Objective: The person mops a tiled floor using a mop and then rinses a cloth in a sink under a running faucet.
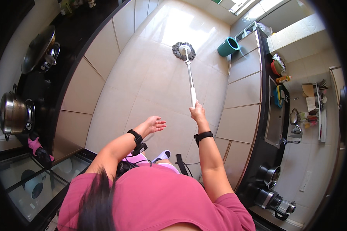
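Note:
My right hand [197, 111] grips the white upper part of the handle of a mop [190, 73]. The mop's metal pole slants away from me to a round head of grey strands [177, 52], which rests on the tiled floor [150, 78] beside a patch of bright light. My left hand [155, 124] holds nothing; its fingers are apart, palm partly upward, above the floor to the left of the mop handle. Black bands circle both wrists, and a small black device hangs by the left one. One slipper [162, 156] shows below the left hand.
Cabinets line both sides. A teal bin [228, 46] stands against the right cabinets, near the mop head. On the left counter are a steel pot [13, 114] and a wok lid [38, 49]. The right counter bears a sink [273, 121], bowls [273, 176] and a blender [282, 205].

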Available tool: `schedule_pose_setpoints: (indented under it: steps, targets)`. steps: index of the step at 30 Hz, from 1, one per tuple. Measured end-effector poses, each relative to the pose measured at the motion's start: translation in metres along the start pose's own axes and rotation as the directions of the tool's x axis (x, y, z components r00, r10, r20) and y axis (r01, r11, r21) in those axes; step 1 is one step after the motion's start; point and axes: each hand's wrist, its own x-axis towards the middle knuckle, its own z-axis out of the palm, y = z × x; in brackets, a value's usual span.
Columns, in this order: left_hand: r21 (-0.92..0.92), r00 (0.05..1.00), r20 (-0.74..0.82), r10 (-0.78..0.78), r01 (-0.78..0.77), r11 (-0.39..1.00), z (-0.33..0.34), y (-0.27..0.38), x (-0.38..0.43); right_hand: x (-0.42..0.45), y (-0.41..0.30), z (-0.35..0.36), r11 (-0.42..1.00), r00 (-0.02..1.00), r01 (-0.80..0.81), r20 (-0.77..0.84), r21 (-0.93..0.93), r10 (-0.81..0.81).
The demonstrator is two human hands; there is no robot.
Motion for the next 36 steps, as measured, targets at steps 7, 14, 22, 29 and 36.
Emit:
schedule_pose_setpoints:
  steps: [7, 14, 22, 29, 36]
  targets:
    - [0.124, 0.943, 0.238, -0.235, 0.210, 0.970, 0.025, -0.023, 0.046, -0.191, -0.027, -0.108, 0.988, 0.941, -0.111, 0.331, 0.108, 0.069]
    - [0.396, 0.832, 0.235, -0.503, 0.390, 0.831, 0.077, -0.065, 0.035, -0.391, -0.027, -0.229, 0.845, 0.851, -0.412, 0.477, 0.342, 0.222]
    - [0.230, 0.861, 0.003, -0.508, 0.494, 0.839, 0.075, -0.072, 0.066, -0.375, -0.060, -0.216, 0.845, 0.907, -0.372, 0.342, 0.383, 0.244]
    - [0.136, 0.971, 0.221, -0.090, 0.060, 0.989, 0.052, 0.021, 0.040, -0.232, -0.060, -0.189, 0.831, 0.902, -0.290, 0.425, 0.475, 0.072]
    - [-0.044, 0.998, 0.054, 0.024, -0.022, 0.999, -0.016, 0.042, 0.009, -0.023, -0.079, -0.061, 0.890, 0.929, -0.118, 0.367, 0.441, -0.058]
